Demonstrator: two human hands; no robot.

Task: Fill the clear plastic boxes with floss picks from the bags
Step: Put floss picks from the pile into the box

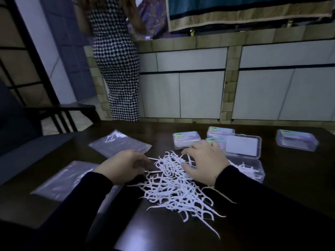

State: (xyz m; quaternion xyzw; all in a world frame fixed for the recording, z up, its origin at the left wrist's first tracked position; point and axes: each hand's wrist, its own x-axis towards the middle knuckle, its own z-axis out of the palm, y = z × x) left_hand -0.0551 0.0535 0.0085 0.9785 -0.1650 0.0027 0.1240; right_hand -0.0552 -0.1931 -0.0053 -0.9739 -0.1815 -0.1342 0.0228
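Observation:
A loose pile of white floss picks (174, 189) lies on the dark table (272, 205) in front of me. My left hand (123, 165) sits at the pile's left edge, fingers curled round a few picks whose tips stick out to the right. My right hand (204, 160) hovers over the pile's far right part with fingers spread and bent down onto the picks. Just right of it stands an open clear plastic box (250, 169) with several picks inside and its lid (243, 146) raised behind.
Two empty clear bags lie at the left, one far (119, 143) and one near (61, 180). Closed labelled boxes sit at the back (186, 139), (220, 132), and far right (296, 140). A person in a houndstooth dress (116, 60) stands beyond the table by cabinets.

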